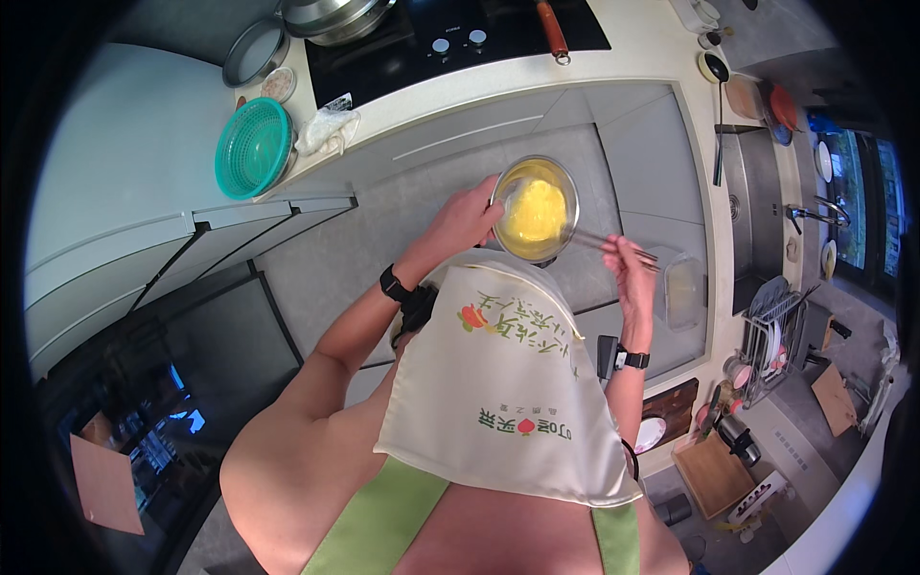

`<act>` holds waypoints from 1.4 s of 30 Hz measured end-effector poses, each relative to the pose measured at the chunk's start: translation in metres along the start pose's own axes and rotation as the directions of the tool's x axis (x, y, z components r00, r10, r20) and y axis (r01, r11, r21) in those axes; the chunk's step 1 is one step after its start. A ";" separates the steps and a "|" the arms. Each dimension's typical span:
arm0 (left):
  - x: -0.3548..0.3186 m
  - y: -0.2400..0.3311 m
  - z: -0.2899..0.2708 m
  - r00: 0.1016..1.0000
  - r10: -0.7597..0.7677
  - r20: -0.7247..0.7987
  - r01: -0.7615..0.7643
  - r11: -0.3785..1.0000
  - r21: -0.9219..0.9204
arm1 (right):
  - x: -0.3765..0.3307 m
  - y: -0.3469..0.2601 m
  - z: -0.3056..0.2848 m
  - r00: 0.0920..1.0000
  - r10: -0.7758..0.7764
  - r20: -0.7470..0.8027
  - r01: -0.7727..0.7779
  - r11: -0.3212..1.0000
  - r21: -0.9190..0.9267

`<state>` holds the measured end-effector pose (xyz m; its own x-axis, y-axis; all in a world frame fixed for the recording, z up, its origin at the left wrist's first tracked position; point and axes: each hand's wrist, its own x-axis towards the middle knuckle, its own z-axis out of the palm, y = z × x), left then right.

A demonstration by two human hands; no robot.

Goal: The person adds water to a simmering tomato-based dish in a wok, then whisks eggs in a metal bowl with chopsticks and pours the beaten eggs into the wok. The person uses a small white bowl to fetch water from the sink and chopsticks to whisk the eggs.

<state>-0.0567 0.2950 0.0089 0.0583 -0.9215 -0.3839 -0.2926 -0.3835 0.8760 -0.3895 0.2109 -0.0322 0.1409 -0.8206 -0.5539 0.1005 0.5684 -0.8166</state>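
My left hand (471,218) grips the side of a round metal bowl (574,189), held up in front of me over the floor. Inside the bowl is a bright yellow liquid (537,211) that looks like beaten egg. In my right hand (632,278) is a pair of chopsticks (588,240), reaching from the right across the rim into the bowl. Motion blurs their tips, and a streak shows at the liquid's left side. The left fingers beneath the bowl are partly hidden.
Ahead is a black cooktop (422,67) with a metal pan (335,19) and a red-brown handle (553,34). A green basket (254,144) stands at the counter's left end. To the right are a sink (749,182), a ladle (719,125), a dish rack (771,335) and a cutting board (714,471).
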 end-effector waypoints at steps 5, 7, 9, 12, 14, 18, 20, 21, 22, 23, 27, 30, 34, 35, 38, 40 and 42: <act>0.000 -0.002 -0.002 1.000 -0.015 0.002 0.015 1.000 0.014 | -0.003 0.000 0.004 0.997 -0.042 -0.071 0.049 0.994 0.097; 0.000 -0.003 -0.001 1.000 0.013 -0.008 -0.013 1.000 -0.006 | -0.005 0.002 0.004 0.995 0.087 0.041 -0.083 0.993 -0.086; 0.000 -0.004 -0.001 1.000 -0.002 -0.002 0.002 1.000 -0.003 | -0.003 0.005 0.005 1.000 -0.011 0.017 0.011 1.000 0.009; 0.000 -0.004 0.000 1.000 -0.019 0.008 0.019 1.000 -0.018 | 0.001 0.008 0.006 0.999 -0.030 -0.016 0.032 0.996 0.083; 0.001 -0.004 0.000 1.000 -0.010 0.001 0.010 1.000 -0.024 | 0.002 0.008 0.004 0.989 0.132 0.064 -0.127 0.989 -0.077; -0.001 -0.005 0.002 1.000 -0.002 0.000 0.002 0.999 -0.042 | 0.005 0.008 0.003 0.999 -0.041 0.003 0.040 0.993 0.111; -0.001 -0.006 0.001 1.000 0.001 -0.001 -0.001 0.999 -0.045 | 0.005 0.008 0.002 0.998 0.015 0.063 -0.016 1.000 0.016; -0.001 -0.007 0.001 1.000 0.006 0.000 -0.006 0.999 -0.043 | 0.004 0.008 0.002 0.997 0.074 0.031 -0.071 0.994 -0.079; -0.001 -0.008 0.002 1.000 0.001 0.006 -0.001 0.999 -0.050 | 0.004 0.009 0.002 0.999 0.011 0.050 -0.012 1.000 0.017; -0.001 -0.009 0.002 1.000 -0.010 0.010 0.010 0.999 -0.040 | 0.003 0.010 0.003 1.000 -0.018 -0.004 0.018 0.997 0.069; 0.001 -0.011 0.002 1.000 -0.012 0.022 0.012 1.000 -0.006 | 0.002 0.014 0.003 0.993 0.093 0.076 -0.089 0.994 -0.062; 0.000 -0.010 0.003 0.999 -0.022 0.033 0.023 0.999 -0.042 | 0.002 0.016 0.005 1.000 0.015 0.000 -0.015 0.993 0.118; -0.001 -0.007 0.002 1.000 0.011 0.009 -0.011 0.999 -0.038 | 0.002 0.017 0.005 0.999 -0.024 0.032 0.020 0.992 0.125; -0.003 -0.007 0.003 1.000 -0.008 0.018 0.009 0.999 -0.040 | 0.000 0.017 0.004 0.998 -0.066 -0.008 0.067 0.985 0.162; 0.000 -0.006 0.002 0.999 -0.015 0.034 0.017 0.998 -0.052 | 0.000 0.014 0.003 0.998 0.029 0.064 -0.033 0.998 0.059; 0.001 -0.006 0.002 0.999 -0.018 0.032 0.019 0.999 -0.043 | 0.000 0.013 0.003 0.997 0.014 0.080 -0.018 0.998 0.057; 0.000 -0.006 0.003 0.999 -0.028 0.032 0.031 0.997 -0.076 | -0.001 0.013 0.003 0.991 -0.122 -0.045 0.129 0.973 0.193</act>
<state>-0.0575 0.2979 0.0028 0.0359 -0.9079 -0.4177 -0.2170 -0.4151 0.8835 -0.3856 0.2196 -0.0418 0.0827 -0.8858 -0.4566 0.3063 0.4586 -0.8342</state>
